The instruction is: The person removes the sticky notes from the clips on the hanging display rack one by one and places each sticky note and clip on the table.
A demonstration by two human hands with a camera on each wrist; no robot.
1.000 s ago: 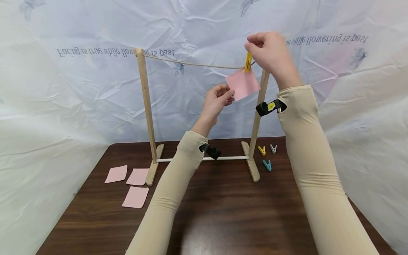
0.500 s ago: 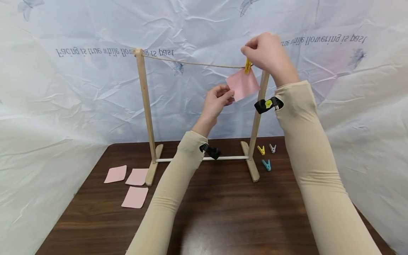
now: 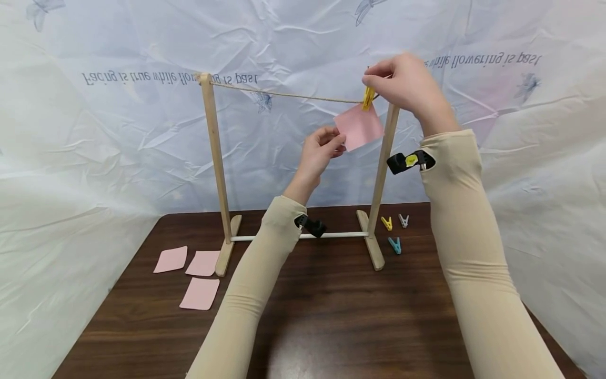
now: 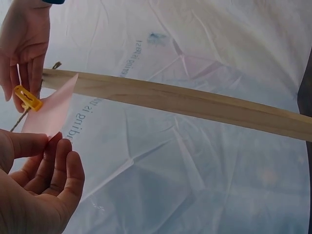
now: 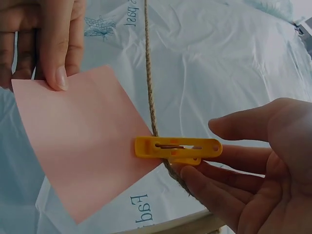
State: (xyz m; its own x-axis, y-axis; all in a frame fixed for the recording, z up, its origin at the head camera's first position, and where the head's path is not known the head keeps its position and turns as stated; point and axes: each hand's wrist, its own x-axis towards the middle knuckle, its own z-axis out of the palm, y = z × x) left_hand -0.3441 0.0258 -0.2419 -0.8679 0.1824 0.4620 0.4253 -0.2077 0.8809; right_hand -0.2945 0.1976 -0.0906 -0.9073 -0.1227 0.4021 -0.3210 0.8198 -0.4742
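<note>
In the head view, my left hand (image 3: 319, 150) pinches the lower left corner of a pink paper square (image 3: 358, 128) between thumb and fingers. A yellow clothespin (image 5: 178, 147) is clipped over the twine (image 5: 148, 73) and the paper's opposite corner, so the sheet hangs tilted. My right hand (image 3: 404, 87) is at the clothespin's handle end. In the right wrist view its digits are spread apart around the handles, with a gap above the upper one and a lower fingertip right beside the twine.
The twine runs between two wooden posts (image 3: 215, 158) joined low by a white rod (image 3: 336, 235). Three pink paper squares (image 3: 200, 293) lie on the dark table (image 3: 331, 326) at left. Yellow (image 3: 386, 223), grey (image 3: 403, 220) and blue clothespins (image 3: 395, 245) lie right of the stand.
My right hand's fingers have spread off the clothespin, and the hand has shifted slightly right. The clothespin stays on the twine and paper. My left hand has hardly moved.
</note>
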